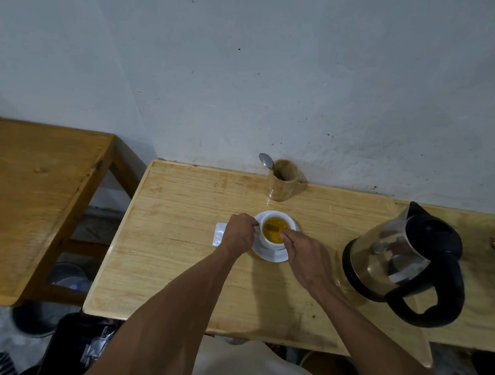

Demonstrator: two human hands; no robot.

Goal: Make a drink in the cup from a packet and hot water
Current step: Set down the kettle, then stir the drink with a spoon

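Note:
A white cup (268, 242) stands on a white saucer (273, 256) in the middle of the light wooden table (175, 258). It holds yellow liquid (278, 232) with a dark tea bag (270, 227) sunk in it. My left hand (238, 231) is closed on the cup's left side, where the handle is hidden. My right hand (303, 251) has its fingertips pinched over the cup's right rim, on what looks like the tea bag's thin string. A white packet (219, 232) lies flat just left of the saucer, partly under my left hand.
A glass and black electric kettle (406, 265) stands at the right, handle toward me. A wooden holder (282, 179) with a metal spoon (265, 160) is at the back by the wall. A darker wooden table (26, 199) stands to the left.

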